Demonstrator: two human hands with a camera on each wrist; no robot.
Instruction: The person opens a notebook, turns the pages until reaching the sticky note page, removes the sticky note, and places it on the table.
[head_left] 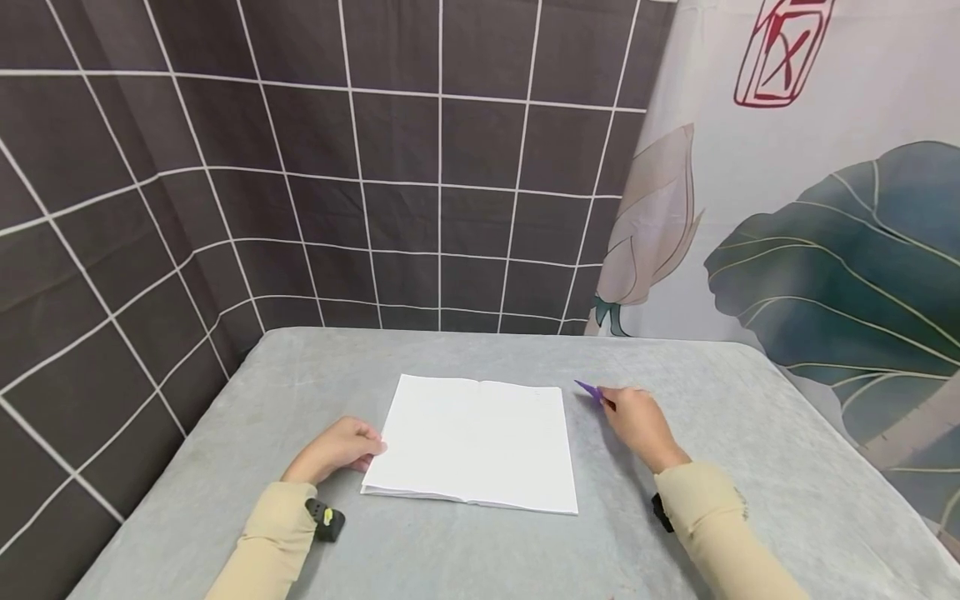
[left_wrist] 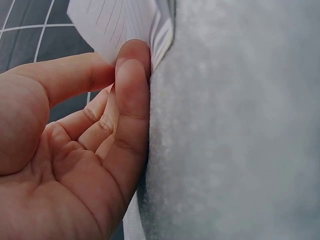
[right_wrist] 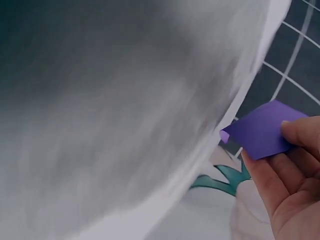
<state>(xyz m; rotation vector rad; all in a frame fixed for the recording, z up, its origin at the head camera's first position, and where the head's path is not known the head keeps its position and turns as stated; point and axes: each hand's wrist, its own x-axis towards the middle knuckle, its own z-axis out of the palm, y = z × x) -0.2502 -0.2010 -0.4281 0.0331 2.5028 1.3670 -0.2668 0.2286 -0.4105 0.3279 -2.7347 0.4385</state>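
An open notebook (head_left: 472, 442) with white pages lies on the grey table. At its left edge my left hand (head_left: 341, 447) pinches the pages between thumb and index finger. The left wrist view shows faint ruled lines on the notebook paper (left_wrist: 112, 25) at these fingertips. Off the notebook's upper right corner, my right hand (head_left: 637, 423) holds a small purple piece of paper (head_left: 588, 389). In the right wrist view the purple paper (right_wrist: 262, 131) is pinched between thumb and fingers, one corner curled.
The grey cloth-covered table (head_left: 285, 375) extends around the notebook. A dark curtain with a white grid (head_left: 480, 208) hangs behind and to the left. A white curtain with a lotus print (head_left: 847, 267) hangs at the right. Dark wrist devices (head_left: 326, 520) are worn on both wrists.
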